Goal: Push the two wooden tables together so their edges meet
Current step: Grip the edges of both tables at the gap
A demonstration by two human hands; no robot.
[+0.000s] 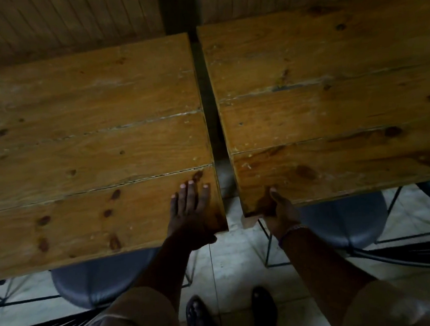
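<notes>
- Left hand (pixel 190 211) lies flat, fingers spread, on the left table (pixel 91 146)'s near corner; right hand (pixel 276 209) clamps the right table (pixel 332 102)'s corner edge.
- A narrow gap (pixel 211 111) runs away from the person between them, so closing it means pushing sideways.

Left hand (pixel 190 211) flat, right hand (pixel 276 207) clenched.

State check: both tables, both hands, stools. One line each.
left table: apart from the other, gap between edges
right table: apart, near corner gripped
left hand: flat on left table's corner
right hand: gripping right table's near corner, thumb on top
stools: tucked under tables
</notes>
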